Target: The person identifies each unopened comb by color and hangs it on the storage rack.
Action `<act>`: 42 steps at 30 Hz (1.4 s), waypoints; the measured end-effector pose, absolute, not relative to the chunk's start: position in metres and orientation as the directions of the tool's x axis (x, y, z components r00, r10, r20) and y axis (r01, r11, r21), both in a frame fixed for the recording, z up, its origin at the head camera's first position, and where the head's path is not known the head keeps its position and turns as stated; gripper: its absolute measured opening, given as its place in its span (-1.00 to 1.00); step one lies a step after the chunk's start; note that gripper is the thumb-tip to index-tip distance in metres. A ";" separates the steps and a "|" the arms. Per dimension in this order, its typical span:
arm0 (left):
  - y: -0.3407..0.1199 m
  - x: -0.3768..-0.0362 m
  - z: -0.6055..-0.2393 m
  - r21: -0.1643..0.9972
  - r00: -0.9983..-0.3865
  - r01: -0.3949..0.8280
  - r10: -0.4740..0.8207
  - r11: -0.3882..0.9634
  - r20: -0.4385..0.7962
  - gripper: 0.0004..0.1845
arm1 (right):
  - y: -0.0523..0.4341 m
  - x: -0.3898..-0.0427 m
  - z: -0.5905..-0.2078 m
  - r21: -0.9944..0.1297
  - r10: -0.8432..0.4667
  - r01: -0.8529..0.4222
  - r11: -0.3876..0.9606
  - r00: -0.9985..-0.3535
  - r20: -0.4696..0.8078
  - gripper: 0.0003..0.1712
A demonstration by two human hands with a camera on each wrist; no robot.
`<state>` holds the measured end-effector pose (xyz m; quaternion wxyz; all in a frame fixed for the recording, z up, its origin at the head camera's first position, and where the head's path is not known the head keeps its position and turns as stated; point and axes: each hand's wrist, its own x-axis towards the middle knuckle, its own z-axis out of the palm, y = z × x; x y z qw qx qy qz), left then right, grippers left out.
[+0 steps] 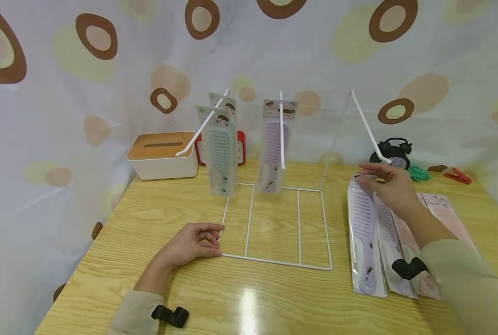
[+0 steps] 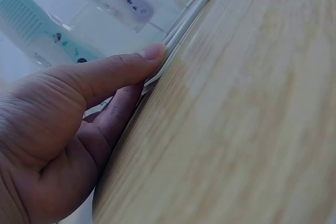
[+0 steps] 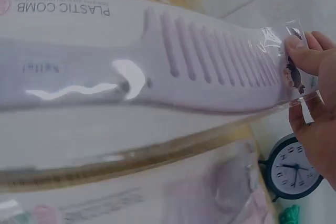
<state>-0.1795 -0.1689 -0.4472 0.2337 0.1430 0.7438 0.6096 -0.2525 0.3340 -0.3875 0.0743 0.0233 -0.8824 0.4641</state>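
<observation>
My right hand (image 1: 388, 186) pinches the top end of a packaged lilac comb (image 1: 363, 228); the right wrist view shows thumb and fingers on the header of this comb (image 3: 210, 61). Beside it lie a second lilac comb pack (image 1: 388, 242) and pink packs (image 1: 445, 209), partly under my forearm. At the near left corner of a white wire rack (image 1: 274, 261), my left hand (image 1: 192, 244) holds the frame between thumb and fingers, as the left wrist view shows with the wire (image 2: 184, 22). Two green comb packs (image 1: 219, 153) hang on the left hook, one lilac pack (image 1: 272, 149) on the middle hook.
The right hook (image 1: 370, 128) carries no pack. Behind stand a tissue box (image 1: 165, 165) with a wooden lid, a red-framed calendar (image 1: 241, 149) and a black alarm clock (image 1: 399, 156). Green cord (image 1: 419, 174) and a red clip (image 1: 458, 176) lie at the back right.
</observation>
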 end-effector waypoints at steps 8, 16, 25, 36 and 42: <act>-0.169 -0.180 -0.448 0.972 -0.850 -0.070 0.496 0.224 -0.175 -0.29 | 0.341 -0.226 -0.348 -0.879 0.069 -0.079 0.470 -0.990 0.125 -0.38; -0.167 -0.179 -0.448 0.973 -0.847 -0.074 0.501 0.221 -0.178 -0.30 | 0.334 -0.202 -0.325 -1.000 0.020 0.007 0.012 -1.000 -0.007 -0.74; -0.166 -0.179 -0.448 0.972 -0.849 -0.078 0.497 0.221 -0.181 -0.30 | 0.299 -0.166 -0.312 -0.966 -0.125 -0.098 -0.241 -0.983 0.131 -0.70; -0.166 -0.178 -0.451 0.972 -0.852 -0.077 0.491 0.223 -0.180 -0.29 | 0.232 -0.131 -0.296 -0.957 -0.242 -0.265 -0.117 -0.927 0.286 -0.70; -0.168 -0.179 -0.450 0.972 -0.852 -0.067 0.494 0.225 -0.173 -0.29 | 0.190 -0.122 -0.278 -0.925 -0.162 -0.377 -0.035 -0.912 0.378 -0.77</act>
